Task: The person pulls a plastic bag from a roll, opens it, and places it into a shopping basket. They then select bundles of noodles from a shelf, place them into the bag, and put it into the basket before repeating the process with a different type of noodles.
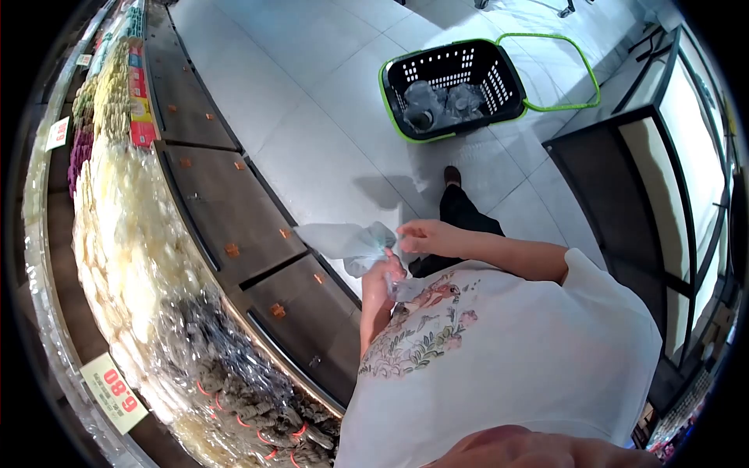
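Observation:
A translucent plastic bag [331,239] hangs out to the left in front of my body, its gathered part at my hands. My left hand [384,271] is closed around the bunched plastic. Just above and to the right, my right hand [420,236] has its fingers curled beside the bag; whether they pinch the plastic is too small to tell. What the bag contains cannot be made out.
A black basket [505,82] with a green rim and raised handle stands on the floor, holding clear bags [443,108]. Left runs a shelf of wrapped goods [133,226] with price signs [114,392]. A dark-framed display unit [632,168] stands at right.

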A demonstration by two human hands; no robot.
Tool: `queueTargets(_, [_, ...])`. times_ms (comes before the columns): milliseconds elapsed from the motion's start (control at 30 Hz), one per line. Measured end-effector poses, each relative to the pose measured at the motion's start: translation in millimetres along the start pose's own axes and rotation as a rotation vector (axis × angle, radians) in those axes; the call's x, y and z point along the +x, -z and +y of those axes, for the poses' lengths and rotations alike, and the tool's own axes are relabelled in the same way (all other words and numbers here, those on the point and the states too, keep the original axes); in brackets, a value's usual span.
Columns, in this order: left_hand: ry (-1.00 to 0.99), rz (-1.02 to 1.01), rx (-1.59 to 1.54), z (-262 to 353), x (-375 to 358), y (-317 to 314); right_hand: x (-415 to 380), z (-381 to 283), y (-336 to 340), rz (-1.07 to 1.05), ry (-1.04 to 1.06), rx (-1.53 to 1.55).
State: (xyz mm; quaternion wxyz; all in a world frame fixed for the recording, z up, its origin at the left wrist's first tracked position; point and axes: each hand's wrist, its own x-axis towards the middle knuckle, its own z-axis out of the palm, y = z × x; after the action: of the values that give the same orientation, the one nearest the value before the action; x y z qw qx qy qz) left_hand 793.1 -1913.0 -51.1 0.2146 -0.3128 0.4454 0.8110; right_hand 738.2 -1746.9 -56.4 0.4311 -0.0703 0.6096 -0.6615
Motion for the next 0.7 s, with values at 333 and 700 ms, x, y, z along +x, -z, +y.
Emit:
queueTargets(333, [-0.166, -0.131, 1.614, 23, 133, -135, 21, -34, 153, 0.048, -0.353, 0.282])
queueTargets(700, [-0.543, -0.6, 2.006, 43, 196, -217, 50, -5, 201, 0.232, -0.457, 1.438])
